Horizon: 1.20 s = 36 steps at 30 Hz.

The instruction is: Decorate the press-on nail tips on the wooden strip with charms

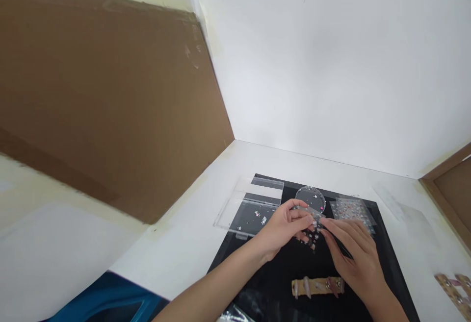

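My left hand [285, 226] is closed on a small clear sticker sheet [312, 241] dotted with tiny white and coloured stickers, tilted above a black mat [272, 273]. At the sheet's right edge is my right hand [355, 251], thumb and forefinger bent in a pinch against it. Whether a single sticker is between those fingertips is too small to tell. Below the hands lies a yellow-brown strip [318, 286] carrying several long nail tips. Just behind the left hand is a round clear dish [311, 198] with small decorations on it.
An opened clear plastic case [230, 209] with small white pieces lies left of the hands, partly on the mat. More sticker sheets [353, 211] are stacked at right. Clear film [405, 209] and another nail strip [454, 290] lie on the white table. Brown board [110, 101] rises at left.
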### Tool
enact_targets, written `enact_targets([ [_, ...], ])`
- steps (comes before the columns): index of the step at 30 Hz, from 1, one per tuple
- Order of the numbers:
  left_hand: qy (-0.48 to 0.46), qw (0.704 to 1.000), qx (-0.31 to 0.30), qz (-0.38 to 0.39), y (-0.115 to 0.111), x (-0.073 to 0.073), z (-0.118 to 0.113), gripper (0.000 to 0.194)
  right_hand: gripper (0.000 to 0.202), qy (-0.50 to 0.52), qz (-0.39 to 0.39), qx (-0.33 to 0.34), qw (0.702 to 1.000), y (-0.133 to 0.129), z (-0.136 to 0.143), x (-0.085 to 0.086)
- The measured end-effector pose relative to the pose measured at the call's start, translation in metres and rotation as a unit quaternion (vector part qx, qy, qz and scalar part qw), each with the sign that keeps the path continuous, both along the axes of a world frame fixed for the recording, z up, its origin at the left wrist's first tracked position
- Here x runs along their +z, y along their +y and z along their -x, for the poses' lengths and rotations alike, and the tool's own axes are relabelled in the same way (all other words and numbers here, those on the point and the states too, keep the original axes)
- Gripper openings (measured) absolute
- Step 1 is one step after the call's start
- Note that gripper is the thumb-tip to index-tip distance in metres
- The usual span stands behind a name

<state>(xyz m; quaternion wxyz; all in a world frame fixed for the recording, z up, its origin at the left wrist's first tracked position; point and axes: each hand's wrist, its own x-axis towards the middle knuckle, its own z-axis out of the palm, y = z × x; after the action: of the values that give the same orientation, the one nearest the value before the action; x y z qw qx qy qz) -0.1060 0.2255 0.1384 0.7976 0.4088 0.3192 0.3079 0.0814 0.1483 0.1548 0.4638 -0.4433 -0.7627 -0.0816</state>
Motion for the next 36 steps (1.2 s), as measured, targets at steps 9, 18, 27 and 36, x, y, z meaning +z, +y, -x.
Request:
enact_targets([
  [9, -0.011, 0.999, -0.008, 0.045, 0.000, 0.007, 0.001, 0.085, 0.052, -0.053, -0.026, -0.002, 0.998, 0.001, 0.000, 0.002],
  [18, -0.006, 0.999, -0.011, 0.048, -0.002, 0.011, -0.001, 0.092, 0.039, -0.080, -0.042, 0.000, 0.996, 0.001, -0.002, 0.002],
  [27, -0.004, 0.999, -0.020, 0.041, -0.003, 0.013, 0.000, 0.090, 0.025, -0.108, -0.051, -0.006, 0.993, 0.002, -0.001, 0.003],
  [36, 0.002, 0.999, -0.021, 0.025, -0.002, 0.016, 0.001, 0.085, 0.028, -0.109, -0.048, -0.001, 0.993, 0.001, -0.003, 0.002],
])
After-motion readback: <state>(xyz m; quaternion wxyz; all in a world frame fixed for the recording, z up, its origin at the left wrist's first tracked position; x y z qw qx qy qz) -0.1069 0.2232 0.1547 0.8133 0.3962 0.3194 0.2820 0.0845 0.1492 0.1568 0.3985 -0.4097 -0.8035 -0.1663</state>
